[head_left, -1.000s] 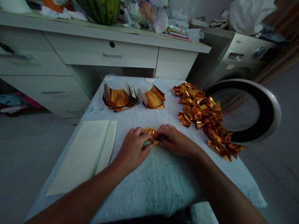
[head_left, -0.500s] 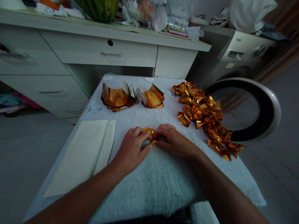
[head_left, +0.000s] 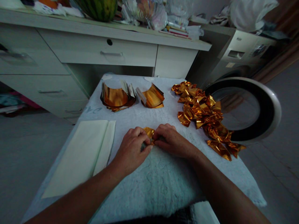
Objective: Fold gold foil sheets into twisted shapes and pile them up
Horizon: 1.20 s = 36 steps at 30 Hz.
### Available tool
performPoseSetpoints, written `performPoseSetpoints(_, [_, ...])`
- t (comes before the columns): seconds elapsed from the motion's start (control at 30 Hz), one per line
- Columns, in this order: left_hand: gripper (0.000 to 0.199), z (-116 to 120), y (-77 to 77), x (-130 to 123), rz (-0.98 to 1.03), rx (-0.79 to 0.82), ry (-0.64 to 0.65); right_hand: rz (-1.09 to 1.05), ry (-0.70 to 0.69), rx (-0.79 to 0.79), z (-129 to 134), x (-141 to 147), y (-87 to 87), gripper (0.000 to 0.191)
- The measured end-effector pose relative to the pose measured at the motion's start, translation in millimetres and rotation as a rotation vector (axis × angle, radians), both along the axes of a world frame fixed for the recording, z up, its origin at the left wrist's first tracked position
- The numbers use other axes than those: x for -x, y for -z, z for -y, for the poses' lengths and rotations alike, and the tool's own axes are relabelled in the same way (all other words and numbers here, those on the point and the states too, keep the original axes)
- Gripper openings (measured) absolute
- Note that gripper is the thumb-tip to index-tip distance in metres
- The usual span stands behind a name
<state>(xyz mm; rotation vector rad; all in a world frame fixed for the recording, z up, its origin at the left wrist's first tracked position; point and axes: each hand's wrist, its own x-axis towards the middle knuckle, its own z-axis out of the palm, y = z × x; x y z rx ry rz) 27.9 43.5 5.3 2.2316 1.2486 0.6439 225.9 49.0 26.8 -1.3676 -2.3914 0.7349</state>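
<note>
Between my hands, at the middle of the cloth-covered table (head_left: pixel 149 183), is a small piece of gold foil paper (head_left: pixel 149 132). My left hand (head_left: pixel 133 147) pinches its left side with thumb and fingers. My right hand (head_left: pixel 170 140) grips the right side, its fingers bent inward. The hands partly hide the foil. Two curved stacks of gold paper, a left one (head_left: pixel 115 97) and a right one (head_left: pixel 153 97), rest beyond my hands. A heap of folded gold foil pieces (head_left: pixel 202 109) lies to the right.
Pale folded paper (head_left: pixel 77 155) lies on the table's left side. Behind stands a white desk (head_left: pixel 98 51) with drawers, a watermelon (head_left: pixel 99 9) on top. A washing machine's open round door (head_left: pixel 243 109) borders the table at right.
The fingertips of my left hand have closed in slightly toward my right hand at the foil. A bit more foil shows above them. The stacks and the heap lie as before.
</note>
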Motion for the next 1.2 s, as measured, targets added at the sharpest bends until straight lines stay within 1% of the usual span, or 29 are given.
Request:
performPoseSetpoints(0.3, [0.009,-0.3,2.1,-0.8,0.005,-0.010,-0.015,0.000,0.047,-0.017,1.3,5.0,2.4,0.007])
performPoseSetpoints(0.5, [0.009,-0.1,1.3,-1.4,-0.026,-0.024,-0.018,0.004,0.077,-0.025,1.6,6.9,6.2,0.006])
performPoseSetpoints(0.73, [0.010,0.1,3.9,-2.1,-0.036,-0.036,-0.020,0.001,0.079,-0.019,0.4,7.4,6.8,0.007])
performPoseSetpoints(0.9, [0.010,0.8,2.4,-2.7,-0.038,-0.024,-0.027,-0.004,0.076,-0.012,1.5,7.4,4.3,0.007])
performPoseSetpoints(1.2, [0.008,1.5,4.1,-3.7,-0.057,-0.059,-0.026,0.003,0.073,-0.018,1.0,7.7,4.0,0.007])
